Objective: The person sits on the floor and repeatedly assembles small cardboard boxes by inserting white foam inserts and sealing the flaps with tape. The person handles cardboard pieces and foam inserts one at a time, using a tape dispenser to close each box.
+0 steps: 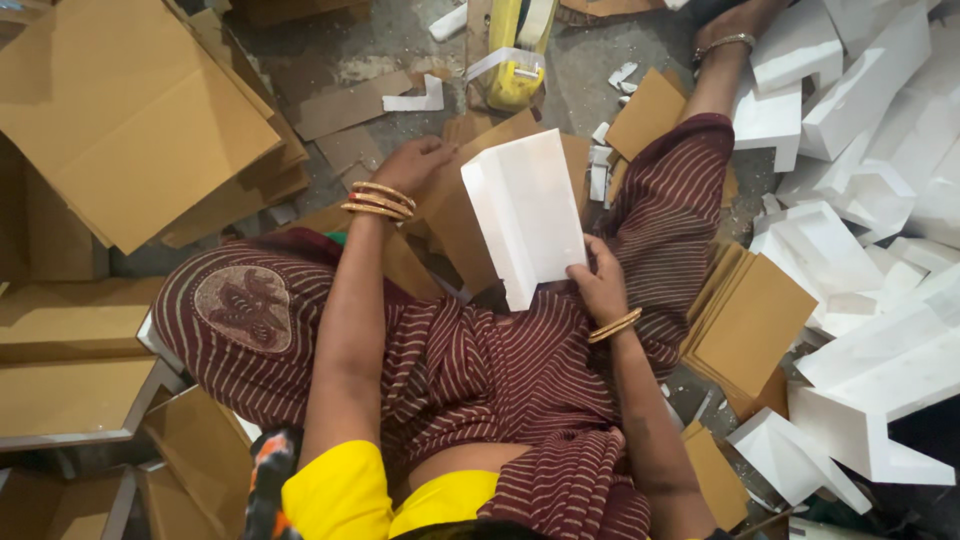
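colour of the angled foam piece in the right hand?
White. The foam corner piece, held at its lower edge by the right hand, shows clearly in the head view.

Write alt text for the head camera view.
A seated person's right hand holds a white foam corner piece upright, while the left hand rests on brown cardboard sheets. Foam pieces and a yellow tape dispenser lie around.
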